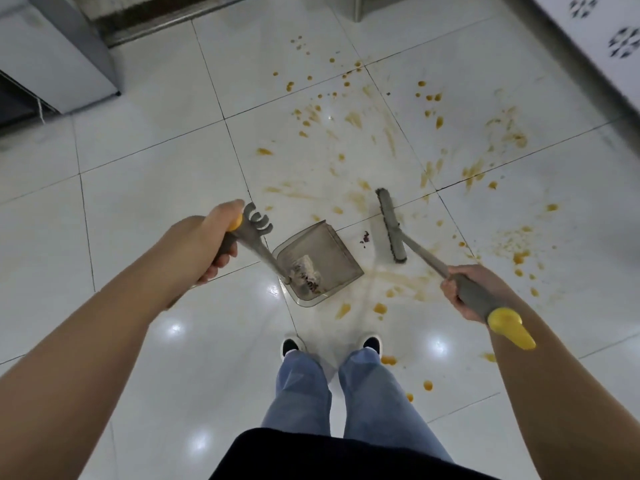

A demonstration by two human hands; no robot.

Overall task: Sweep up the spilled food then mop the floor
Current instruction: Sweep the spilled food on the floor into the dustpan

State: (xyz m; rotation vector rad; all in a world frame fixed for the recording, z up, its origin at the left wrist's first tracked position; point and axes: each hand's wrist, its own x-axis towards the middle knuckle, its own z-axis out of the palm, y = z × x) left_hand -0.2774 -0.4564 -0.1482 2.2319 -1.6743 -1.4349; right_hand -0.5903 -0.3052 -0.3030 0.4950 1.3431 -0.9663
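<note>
your left hand (214,244) grips the grey handle of the dustpan (318,261), fingers curled around it. the dustpan rests on the white tile floor (145,202), just in front of your shoes, with a pale lump of food and dark bits inside. your right hand (465,292) is wrapped around the broom handle (485,299), near its yellow end. the broom head (391,225) touches the floor just right of the dustpan; a small dark scrap (364,237) lies between them. orange stains (381,140) spread far and right.
</note>
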